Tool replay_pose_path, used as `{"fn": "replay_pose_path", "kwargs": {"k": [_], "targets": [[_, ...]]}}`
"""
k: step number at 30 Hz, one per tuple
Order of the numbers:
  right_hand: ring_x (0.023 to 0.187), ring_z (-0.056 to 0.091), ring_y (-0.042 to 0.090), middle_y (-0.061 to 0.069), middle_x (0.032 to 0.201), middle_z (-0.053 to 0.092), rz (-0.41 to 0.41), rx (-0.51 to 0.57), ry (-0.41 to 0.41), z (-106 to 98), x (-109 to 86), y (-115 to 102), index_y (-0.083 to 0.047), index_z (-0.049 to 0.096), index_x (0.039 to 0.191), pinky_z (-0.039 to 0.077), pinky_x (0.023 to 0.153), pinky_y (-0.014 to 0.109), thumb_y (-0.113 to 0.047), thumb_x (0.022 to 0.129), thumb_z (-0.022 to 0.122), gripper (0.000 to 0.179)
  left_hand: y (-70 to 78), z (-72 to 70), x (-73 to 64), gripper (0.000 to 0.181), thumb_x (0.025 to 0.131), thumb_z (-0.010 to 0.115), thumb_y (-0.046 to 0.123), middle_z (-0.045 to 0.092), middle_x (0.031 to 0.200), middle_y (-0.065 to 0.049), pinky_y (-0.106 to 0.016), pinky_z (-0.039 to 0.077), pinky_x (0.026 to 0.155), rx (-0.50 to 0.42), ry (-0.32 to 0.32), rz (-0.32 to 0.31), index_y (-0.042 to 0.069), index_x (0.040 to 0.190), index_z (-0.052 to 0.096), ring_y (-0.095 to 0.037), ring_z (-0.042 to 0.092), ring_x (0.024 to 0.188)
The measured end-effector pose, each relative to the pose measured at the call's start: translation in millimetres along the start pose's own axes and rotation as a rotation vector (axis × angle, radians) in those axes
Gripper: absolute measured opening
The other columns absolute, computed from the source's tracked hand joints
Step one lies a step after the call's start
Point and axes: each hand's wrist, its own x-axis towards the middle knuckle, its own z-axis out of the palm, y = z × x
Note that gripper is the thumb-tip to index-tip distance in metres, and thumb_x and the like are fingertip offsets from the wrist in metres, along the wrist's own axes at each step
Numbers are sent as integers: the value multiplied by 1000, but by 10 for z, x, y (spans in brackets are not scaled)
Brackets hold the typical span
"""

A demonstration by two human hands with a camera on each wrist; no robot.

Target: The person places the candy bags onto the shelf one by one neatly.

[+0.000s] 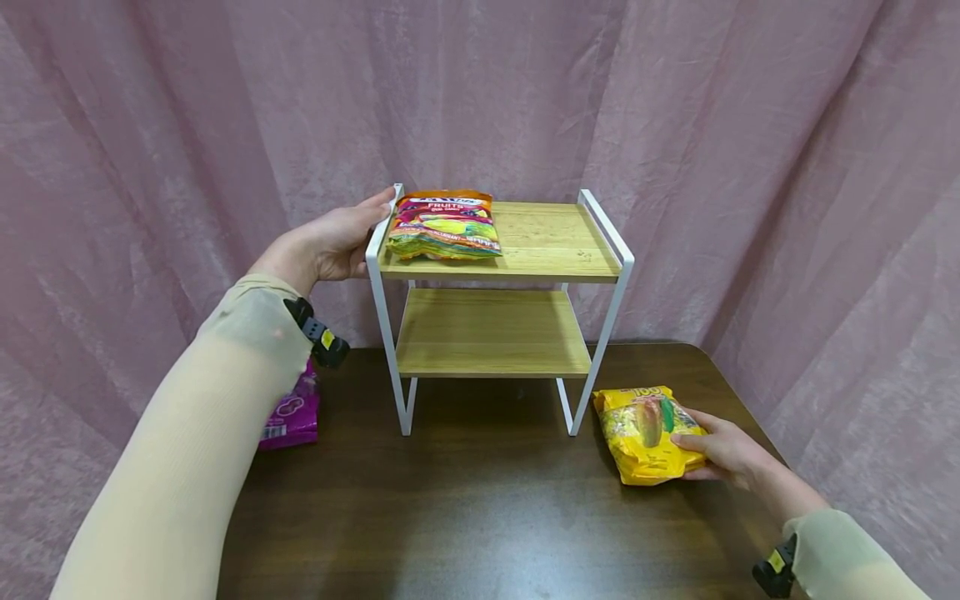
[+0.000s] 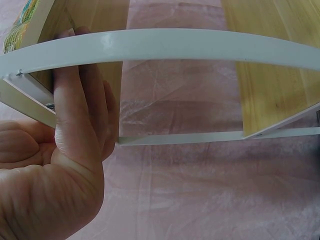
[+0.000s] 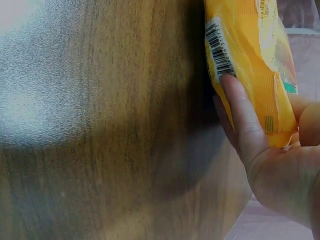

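At its upper left side, a two-tier shelf (image 1: 555, 242) with wooden boards and a white metal frame is gripped by my left hand (image 1: 333, 242). In the left wrist view, the fingers (image 2: 75, 110) reach past the white bar and under the top board. A colourful candy bag (image 1: 446, 227) lies on the top board, close to that hand. On the right, my right hand (image 1: 723, 450) holds a yellow candy bag (image 1: 637, 442), thumb on its upper face and fingers beneath. The right wrist view shows the fingers (image 3: 245, 115) along the yellow bag's barcode side.
A purple bag (image 1: 296, 412) lies on the left of the dark wooden table (image 1: 465, 500), partly hidden by my left sleeve (image 1: 187, 417). The lower board (image 1: 491, 333) sits under the top one. Pink curtains (image 1: 487, 92) hang behind the table and along both sides.
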Motion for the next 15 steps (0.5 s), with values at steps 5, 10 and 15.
{"fn": "replay_pose_path", "kwargs": {"k": [5, 10, 15], "targets": [[81, 71, 25, 16, 107, 58, -21, 30, -19, -22, -7, 34, 0, 5, 163, 63, 72, 41, -14, 106, 59, 80, 0, -1, 8, 57, 110, 28, 43, 75, 97, -8, -26, 57, 52, -8, -8, 2, 58, 159, 3, -17, 73, 67], [85, 71, 24, 14, 108, 60, -31, 50, -42, -44, -11, 49, 1, 2, 162, 63, 74, 41, -14, 106, 58, 80, -2, 1, 7, 57, 110, 29, 43, 75, 97, -8, -26, 57, 52, -21, -8, 1, 58, 159, 4, -17, 73, 67], [87, 71, 24, 13, 108, 60, -32, 60, -48, -61, -2, 63, 1, 1, 162, 63, 76, 40, -14, 106, 58, 81, -1, 4, 2, 55, 110, 28, 43, 75, 96, -8, -26, 57, 50, -38, -7, 0, 58, 159, 6, -17, 73, 67]]}}
